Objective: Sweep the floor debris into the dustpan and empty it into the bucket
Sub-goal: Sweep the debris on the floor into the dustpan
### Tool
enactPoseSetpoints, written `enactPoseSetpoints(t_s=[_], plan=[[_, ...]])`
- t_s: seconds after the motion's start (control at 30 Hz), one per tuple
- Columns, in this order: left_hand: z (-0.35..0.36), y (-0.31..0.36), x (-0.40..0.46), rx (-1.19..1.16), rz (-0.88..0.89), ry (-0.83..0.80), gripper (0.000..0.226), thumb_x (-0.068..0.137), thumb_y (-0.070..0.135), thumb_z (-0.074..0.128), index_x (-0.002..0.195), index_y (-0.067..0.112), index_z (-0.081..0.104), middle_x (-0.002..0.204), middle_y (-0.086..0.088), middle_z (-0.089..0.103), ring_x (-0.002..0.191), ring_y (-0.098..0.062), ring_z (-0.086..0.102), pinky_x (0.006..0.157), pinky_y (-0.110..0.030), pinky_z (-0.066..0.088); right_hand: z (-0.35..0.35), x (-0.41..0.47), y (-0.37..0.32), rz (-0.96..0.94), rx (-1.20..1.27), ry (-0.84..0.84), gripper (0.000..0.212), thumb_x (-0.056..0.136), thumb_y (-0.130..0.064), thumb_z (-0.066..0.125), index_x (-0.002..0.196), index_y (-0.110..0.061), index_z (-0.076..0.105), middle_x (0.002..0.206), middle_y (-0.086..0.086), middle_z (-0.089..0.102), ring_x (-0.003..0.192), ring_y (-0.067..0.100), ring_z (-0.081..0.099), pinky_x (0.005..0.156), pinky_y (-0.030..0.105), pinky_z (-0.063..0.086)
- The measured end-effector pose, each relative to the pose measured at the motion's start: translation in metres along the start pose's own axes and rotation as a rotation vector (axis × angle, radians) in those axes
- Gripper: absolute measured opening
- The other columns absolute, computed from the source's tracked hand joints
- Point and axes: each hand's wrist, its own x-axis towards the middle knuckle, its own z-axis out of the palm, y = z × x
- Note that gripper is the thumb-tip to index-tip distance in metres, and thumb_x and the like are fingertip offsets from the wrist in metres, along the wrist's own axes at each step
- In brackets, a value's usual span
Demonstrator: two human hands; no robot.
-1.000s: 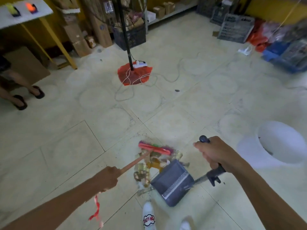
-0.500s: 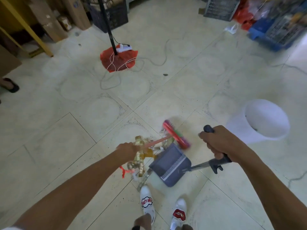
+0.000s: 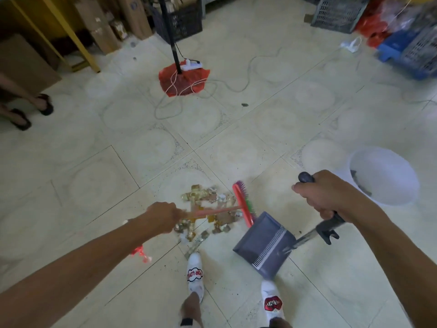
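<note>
Now the broom (image 3: 243, 204) has swung right of the debris (image 3: 205, 209) (both hands (image 3: 163, 215) (image 3: 324, 194) gripping handles), beside the dustpan (image 3: 262, 245).

Left hand (image 3: 163, 215) grips broom (image 3: 243, 204) over debris (image 3: 205, 209); right hand (image 3: 324, 195) holds dustpan (image 3: 262, 245) beside bucket (image 3: 387, 197).

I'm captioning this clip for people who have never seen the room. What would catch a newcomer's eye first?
Probably the glittery gold debris pile low in the middle of the floor, with the red broom in the left hand lying over it. Next, the grey dustpan beside it, its handle gripped by the right hand, and the white bucket at the right.
</note>
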Motion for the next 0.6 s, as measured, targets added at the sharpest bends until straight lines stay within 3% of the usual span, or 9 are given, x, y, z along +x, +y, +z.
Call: enactPoseSetpoints(t_s=[0.1,0.3,0.5,0.6], plan=[[0.004,0.024,-0.015,0.003,-0.098,-0.062,0.035,0.096,0.014,0.049,0.128,0.028,0.054,0.099,0.0,0.064,0.077,-0.017,0.062,0.064,-0.028,0.05,-0.017,0.009,0.021,-0.049,-0.087,-0.029,0.029,0.081,-0.016,0.058,0.063,-0.018,0.036,0.044,-0.002,0.03,0.036,0.016,0.021,0.043,0.02,0.018],[-0.026,0.06,-0.057,-0.004,-0.292,-0.018,0.025,0.093,0.016,0.053,0.113,0.029,0.062,0.072,0.006,0.054,0.067,-0.015,0.054,0.051,-0.025,0.037,-0.032,0.006,0.056,-0.209,-0.318,-0.034,0.027,0.075,-0.02,0.056,0.063,-0.018,0.032,0.052,0.006,0.035,0.03,0.019,0.03,0.044,0.023,0.02],[0.005,0.074,-0.096,-0.244,-0.42,-0.012,0.037,0.097,0.02,0.042,0.128,0.04,0.049,0.083,0.008,0.057,0.067,-0.01,0.058,0.055,-0.022,0.047,-0.021,0.016,0.066,-0.282,-0.241,-0.045,0.029,0.08,-0.018,0.058,0.057,-0.016,0.04,0.038,-0.004,0.038,0.021,0.012,0.03,0.032,0.007,0.022],[0.031,0.097,-0.093,-0.376,-0.466,0.002,0.031,0.099,0.022,0.036,0.127,0.026,0.049,0.103,0.001,0.063,0.087,-0.018,0.065,0.073,-0.03,0.054,-0.001,0.028,0.067,-0.322,-0.235,-0.089,0.029,0.079,-0.016,0.057,0.054,-0.016,0.042,0.032,-0.006,0.04,0.02,0.012,0.03,0.031,0.009,0.026]])
